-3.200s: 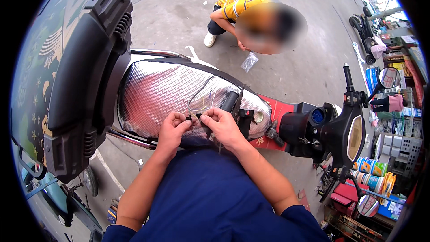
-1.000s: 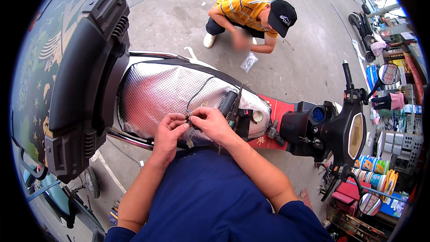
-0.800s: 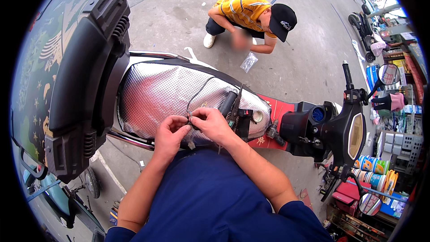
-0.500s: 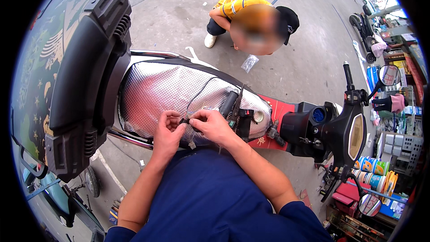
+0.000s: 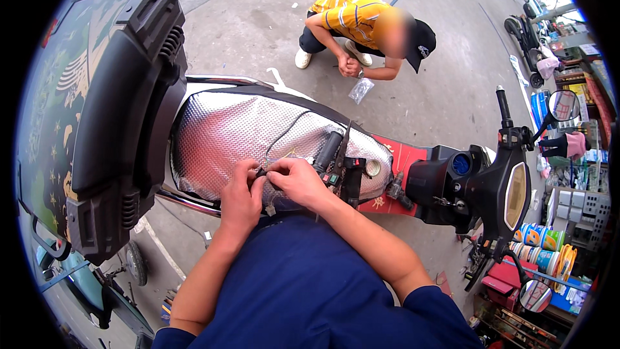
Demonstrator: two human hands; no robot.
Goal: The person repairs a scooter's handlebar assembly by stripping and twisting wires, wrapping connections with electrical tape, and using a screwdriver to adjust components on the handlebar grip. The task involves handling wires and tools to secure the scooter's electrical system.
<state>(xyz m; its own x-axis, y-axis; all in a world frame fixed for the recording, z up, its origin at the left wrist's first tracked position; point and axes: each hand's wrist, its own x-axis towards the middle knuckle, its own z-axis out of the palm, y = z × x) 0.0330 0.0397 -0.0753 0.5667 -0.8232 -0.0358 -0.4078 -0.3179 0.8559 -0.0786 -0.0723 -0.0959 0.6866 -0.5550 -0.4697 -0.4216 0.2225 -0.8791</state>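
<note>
My left hand [image 5: 245, 197] and my right hand [image 5: 294, 181] pinch a small black piece [image 5: 261, 172] with thin wires, fingertips close together, over a scooter seat covered in silver bubble foil [image 5: 219, 136]. A dark cable [image 5: 287, 129] loops across the foil to this spot. Just right of my hands lie a black cylindrical grip [image 5: 329, 152] and a switch unit with coloured buttons [image 5: 330, 179]. A roll of tape [image 5: 372, 167] sits at the foil's right end, and a power tool [image 5: 398, 191] lies on the red mat [image 5: 378, 205].
A large camouflage top box [image 5: 51, 129] is at left; handlebars with mirrors [image 5: 510, 197] at right. Across the scooter a person in yellow stripes [image 5: 349, 13] crouches near a plastic bag [image 5: 361, 90]. Shop goods [image 5: 575, 207] line the right; another scooter [image 5: 81, 284] stands lower left.
My hands have shifted slightly left with the small piece, and my left fingers are more upright. The crouching person's head moved right, and their joined hands now show below it.
</note>
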